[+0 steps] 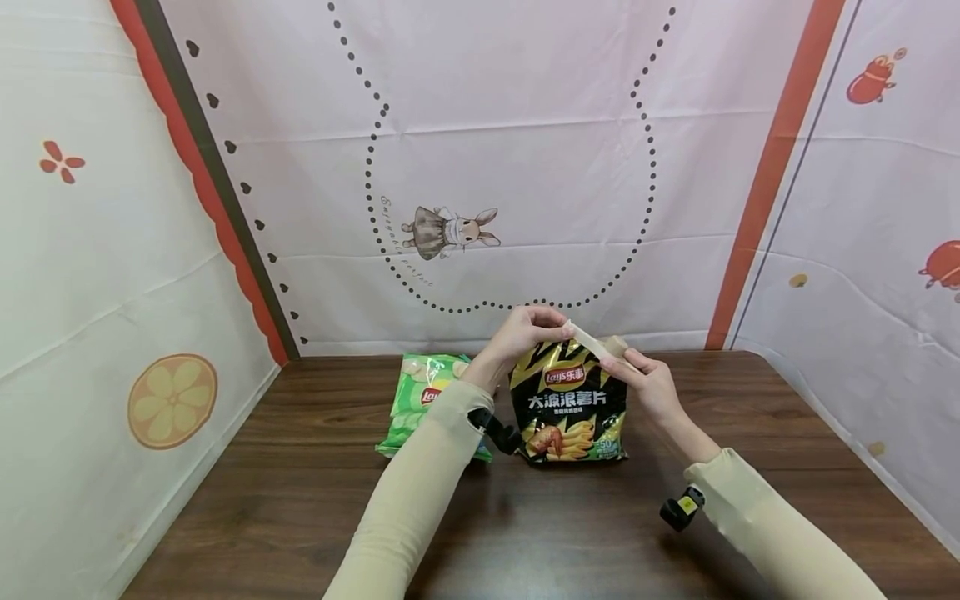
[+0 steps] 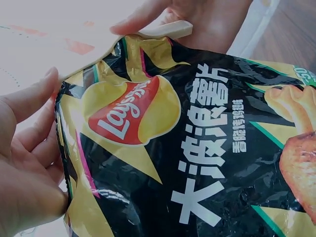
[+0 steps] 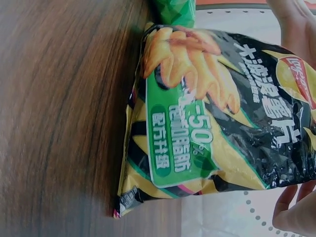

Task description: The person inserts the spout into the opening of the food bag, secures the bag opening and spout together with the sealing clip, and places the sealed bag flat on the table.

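A black and yellow bag of potato chips (image 1: 566, 408) stands upright on the table, its printed front facing me. Along its top edge runs a pale strip of masking tape (image 1: 588, 340), stretched between my hands. My left hand (image 1: 527, 331) pinches the strip's free end at the bag's upper left corner, thumb in front, as the left wrist view shows. My right hand (image 1: 651, 385) holds the beige tape roll (image 1: 617, 343) by the upper right corner, its thumb close to the bag's top. In the right wrist view the bag's lower corner rests on the table.
A green chip bag (image 1: 417, 390) leans left of the black one, partly behind my left forearm. The brown wooden table (image 1: 300, 500) ends at a printed cloth backdrop (image 1: 525, 167), with cloth walls on both sides.
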Motion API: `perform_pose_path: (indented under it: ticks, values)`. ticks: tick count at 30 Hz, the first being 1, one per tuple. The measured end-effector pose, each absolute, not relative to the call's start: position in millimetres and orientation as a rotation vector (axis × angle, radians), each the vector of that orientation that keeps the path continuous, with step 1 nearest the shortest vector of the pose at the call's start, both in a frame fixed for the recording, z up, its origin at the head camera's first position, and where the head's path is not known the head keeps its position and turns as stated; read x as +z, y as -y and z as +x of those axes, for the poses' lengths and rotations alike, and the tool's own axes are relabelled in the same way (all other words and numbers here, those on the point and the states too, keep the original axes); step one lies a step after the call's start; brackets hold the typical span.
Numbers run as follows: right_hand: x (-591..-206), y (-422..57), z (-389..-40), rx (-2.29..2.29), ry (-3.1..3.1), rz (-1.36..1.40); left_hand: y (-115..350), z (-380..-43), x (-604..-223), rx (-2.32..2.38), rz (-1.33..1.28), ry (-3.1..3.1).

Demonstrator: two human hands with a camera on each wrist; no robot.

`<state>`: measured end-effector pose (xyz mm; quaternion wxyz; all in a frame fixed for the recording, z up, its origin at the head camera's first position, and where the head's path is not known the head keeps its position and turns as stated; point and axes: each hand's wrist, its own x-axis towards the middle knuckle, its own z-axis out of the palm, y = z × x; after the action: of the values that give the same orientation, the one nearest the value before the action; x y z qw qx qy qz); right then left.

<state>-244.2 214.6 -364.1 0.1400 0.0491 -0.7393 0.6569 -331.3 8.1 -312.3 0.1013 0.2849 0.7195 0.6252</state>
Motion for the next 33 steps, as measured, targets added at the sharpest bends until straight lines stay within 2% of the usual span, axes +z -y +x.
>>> perform_pose_path:
  ticks: [19, 23, 33]
  values:
    - [-367.0, -212.4, -253.3, 1.989, 2.13, 0.082, -0.9, -333.2, -324.1, 1.847, 0.818, -2.347]
    - [-368.6, -214.2, -257.0, 2.043, 2.106, 0.08, 4.9, -329.7, -328.0, 1.904, 0.671, -2.398]
    - [-368.9, -222.8, -263.5, 2.148, 2.125, 0.049, 7.7, -320.8, -342.9, 2.003, 0.091, -2.358]
